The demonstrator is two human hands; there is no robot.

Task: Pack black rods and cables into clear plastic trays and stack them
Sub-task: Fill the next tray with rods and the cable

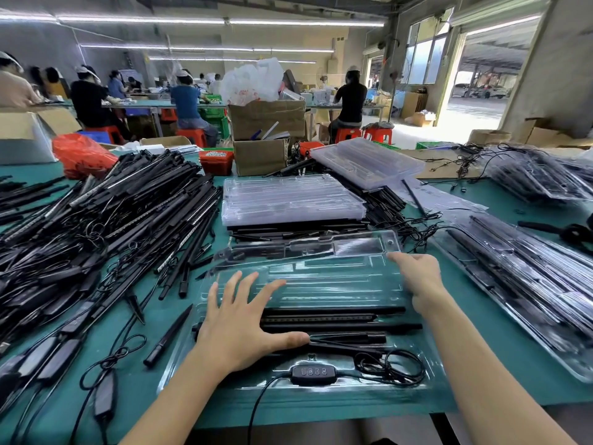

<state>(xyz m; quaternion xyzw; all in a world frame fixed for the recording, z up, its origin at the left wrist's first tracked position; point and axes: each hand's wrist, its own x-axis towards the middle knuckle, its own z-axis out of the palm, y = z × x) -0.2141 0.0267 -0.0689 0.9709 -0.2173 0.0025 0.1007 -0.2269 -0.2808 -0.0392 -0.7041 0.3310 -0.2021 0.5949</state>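
Green table (179,316) in busy workshop, workers on red stools behind | clear tray (321,284) front centre, rods (337,317) and cable (385,364) inside | left hand (237,326) flat, fingers spread on tray | right hand (417,277) gripping its lid edge | loose rod pile (112,213) left

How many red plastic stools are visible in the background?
4 at least. One stool stands at far left, one under the worker in blue, and two side by side at right: and. More may be hidden behind boxes and people.
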